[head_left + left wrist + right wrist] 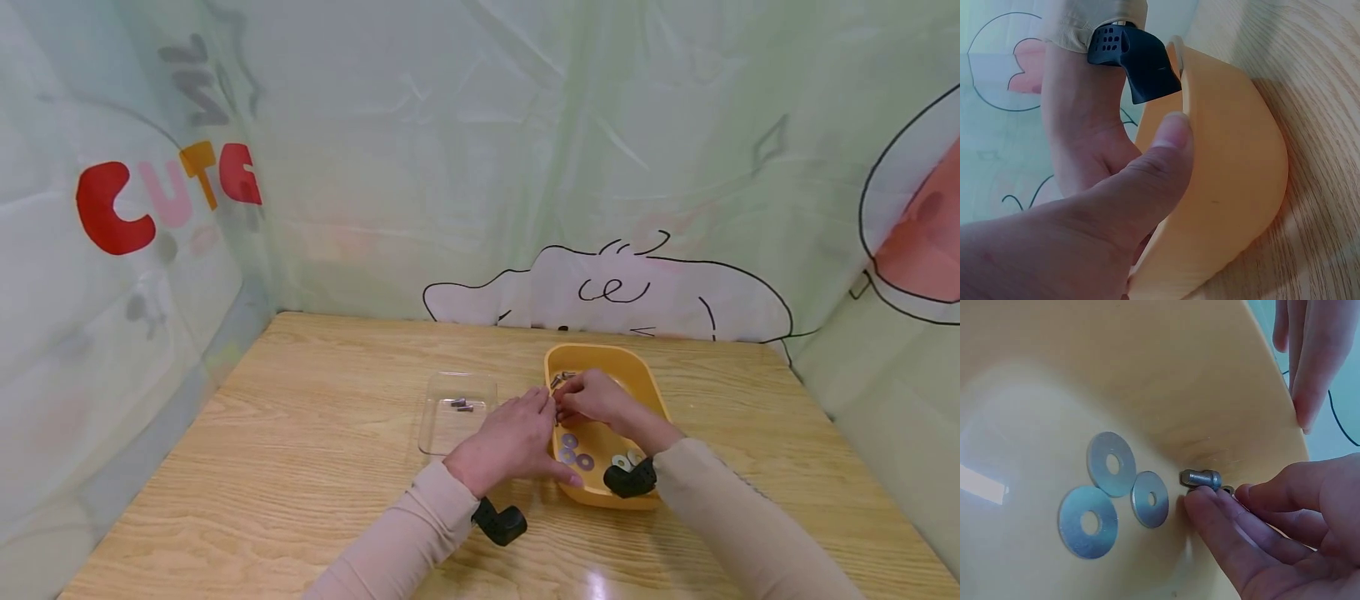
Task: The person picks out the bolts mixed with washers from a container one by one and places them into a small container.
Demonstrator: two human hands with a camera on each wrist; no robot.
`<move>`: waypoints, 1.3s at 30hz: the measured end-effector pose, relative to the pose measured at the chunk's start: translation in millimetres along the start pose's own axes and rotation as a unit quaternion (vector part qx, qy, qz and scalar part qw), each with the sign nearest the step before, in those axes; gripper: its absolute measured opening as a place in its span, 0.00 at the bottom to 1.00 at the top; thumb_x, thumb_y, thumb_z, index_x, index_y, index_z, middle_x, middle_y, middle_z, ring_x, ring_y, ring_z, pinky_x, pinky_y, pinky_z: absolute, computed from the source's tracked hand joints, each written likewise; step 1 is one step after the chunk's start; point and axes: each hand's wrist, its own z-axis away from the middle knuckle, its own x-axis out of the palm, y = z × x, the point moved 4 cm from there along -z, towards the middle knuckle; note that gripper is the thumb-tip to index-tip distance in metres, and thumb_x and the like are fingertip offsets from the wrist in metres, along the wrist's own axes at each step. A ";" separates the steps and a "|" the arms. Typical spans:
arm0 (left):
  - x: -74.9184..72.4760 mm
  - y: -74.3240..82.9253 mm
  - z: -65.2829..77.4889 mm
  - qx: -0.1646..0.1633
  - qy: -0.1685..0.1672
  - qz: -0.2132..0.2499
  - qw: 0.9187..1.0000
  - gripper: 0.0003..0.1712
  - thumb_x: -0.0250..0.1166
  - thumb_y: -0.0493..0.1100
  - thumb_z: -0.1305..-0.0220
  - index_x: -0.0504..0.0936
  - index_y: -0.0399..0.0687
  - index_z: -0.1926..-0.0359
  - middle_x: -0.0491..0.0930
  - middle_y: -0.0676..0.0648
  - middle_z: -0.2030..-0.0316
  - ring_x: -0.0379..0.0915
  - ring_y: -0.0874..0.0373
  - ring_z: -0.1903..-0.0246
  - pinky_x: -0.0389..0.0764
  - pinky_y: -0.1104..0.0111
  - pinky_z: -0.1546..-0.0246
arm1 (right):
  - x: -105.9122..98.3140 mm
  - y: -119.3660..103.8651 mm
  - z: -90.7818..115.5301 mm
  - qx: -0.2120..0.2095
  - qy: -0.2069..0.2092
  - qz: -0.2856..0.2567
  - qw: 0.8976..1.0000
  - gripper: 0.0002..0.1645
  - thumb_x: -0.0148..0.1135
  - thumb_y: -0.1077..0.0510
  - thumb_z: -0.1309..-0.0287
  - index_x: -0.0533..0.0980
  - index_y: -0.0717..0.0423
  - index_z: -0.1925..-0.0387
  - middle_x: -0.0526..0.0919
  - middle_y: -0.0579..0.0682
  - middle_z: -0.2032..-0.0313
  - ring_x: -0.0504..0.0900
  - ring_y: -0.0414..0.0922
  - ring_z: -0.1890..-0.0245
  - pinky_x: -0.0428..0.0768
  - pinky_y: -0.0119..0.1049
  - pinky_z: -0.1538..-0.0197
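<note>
My right hand (592, 396) reaches into an orange plastic bin (652, 387). In the right wrist view, its thumb and fingers close in on a small metal bolt (1200, 479) beside the bin's wall; a second bolt head (1228, 489) shows between the fingertips. My left hand (513, 442) lies along the bin's left rim, fingers fairly straight. Its thumb (1171, 140) rests on the rim in the left wrist view. Three flat washers (1088, 540) lie on the bin floor near the right fingertips.
To the left stands a clear plastic tray (431, 429) with a few bolts (461, 406) in it. More bolts (561, 378) lie at the bin's far left, and pale washers (621, 462) near its front right. All stands on a wooden table (322, 417) before a printed curtain.
</note>
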 end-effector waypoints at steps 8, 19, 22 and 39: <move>-0.8 0.6 -0.6 -0.014 -0.019 -0.007 1.000 0.65 0.60 0.82 0.52 0.61 0.39 0.27 0.67 0.45 0.31 0.61 0.54 0.29 0.66 0.67 0.30 | -2.7 1.5 2.1 -0.008 0.005 -0.003 1.000 0.15 0.54 0.67 0.33 0.79 0.73 0.52 0.86 0.65 0.59 0.88 0.53 0.60 0.86 0.45 0.51; -2.9 0.8 0.1 0.000 -0.004 -0.016 1.000 0.62 0.61 0.82 0.52 0.66 0.40 0.31 0.72 0.49 0.42 0.68 0.59 0.42 0.71 0.70 0.35 | 2.7 2.4 -0.2 0.009 0.007 -0.014 1.000 0.14 0.55 0.67 0.34 0.79 0.72 0.51 0.86 0.61 0.61 0.87 0.50 0.64 0.86 0.43 0.53; -4.2 1.1 0.8 0.004 0.001 -0.021 1.000 0.61 0.61 0.81 0.52 0.67 0.40 0.31 0.73 0.50 0.43 0.69 0.60 0.44 0.72 0.71 0.36 | 3.4 2.4 0.9 0.009 -0.004 -0.036 0.999 0.15 0.56 0.67 0.34 0.79 0.72 0.50 0.86 0.59 0.62 0.87 0.50 0.65 0.86 0.42 0.53; -4.8 1.0 -0.1 0.000 0.002 -0.017 1.000 0.61 0.62 0.81 0.53 0.68 0.41 0.32 0.73 0.50 0.44 0.68 0.60 0.45 0.72 0.70 0.37 | 5.9 3.9 0.3 0.017 -0.022 -0.065 0.997 0.17 0.61 0.69 0.39 0.77 0.71 0.48 0.83 0.62 0.55 0.85 0.47 0.64 0.86 0.40 0.51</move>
